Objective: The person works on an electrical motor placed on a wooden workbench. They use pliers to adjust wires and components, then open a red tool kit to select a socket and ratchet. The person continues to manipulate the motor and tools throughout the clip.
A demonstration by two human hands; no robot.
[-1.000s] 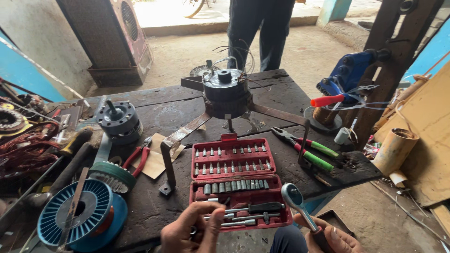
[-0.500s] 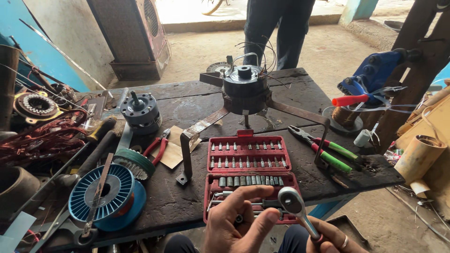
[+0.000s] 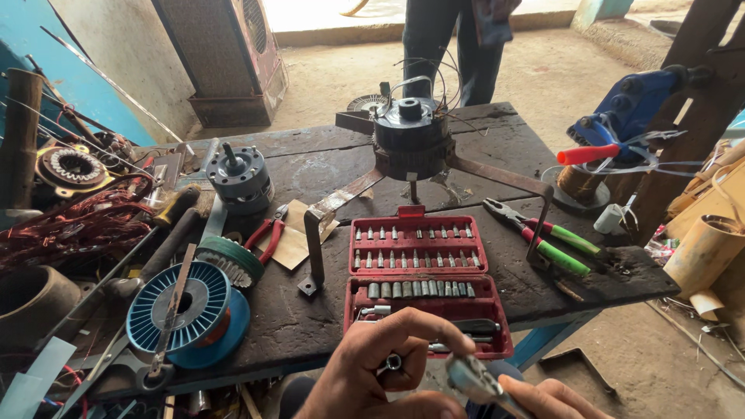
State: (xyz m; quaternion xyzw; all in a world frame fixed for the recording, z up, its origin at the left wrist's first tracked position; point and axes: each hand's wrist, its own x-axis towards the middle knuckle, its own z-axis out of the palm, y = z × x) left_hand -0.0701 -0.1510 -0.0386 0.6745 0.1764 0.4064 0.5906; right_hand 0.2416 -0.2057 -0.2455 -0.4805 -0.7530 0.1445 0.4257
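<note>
1. A small silver metal socket (image 3: 393, 361) is being pinched between the curled fingers of the left hand (image 3: 380, 365), just in front of the open red plastic socket-set case (image 3: 425, 289) – held close to the tray it seems to belong to.
2. The chrome ratchet handle (image 3: 475, 382) is being gripped in the right hand (image 3: 543, 397), its head being brought next to the socket, apparently so the two can be lined up near the body.
3. The case is lying flat and open on the dark, worn wooden bench (image 3: 497, 194), with rows of bits and sockets being kept within easy reach.
4. Just behind it a black ceiling-fan motor with rusty metal arms (image 3: 410, 140) is standing – one bent arm is reaching down beside the case's left edge.
5. Green-handled pliers (image 3: 555, 240) are lying to the right, red-handled pliers (image 3: 268, 233) and a blue wire spool (image 3: 186, 310) to the left; a person's dark trouser legs (image 3: 446, 46) are standing beyond the bench.
</note>
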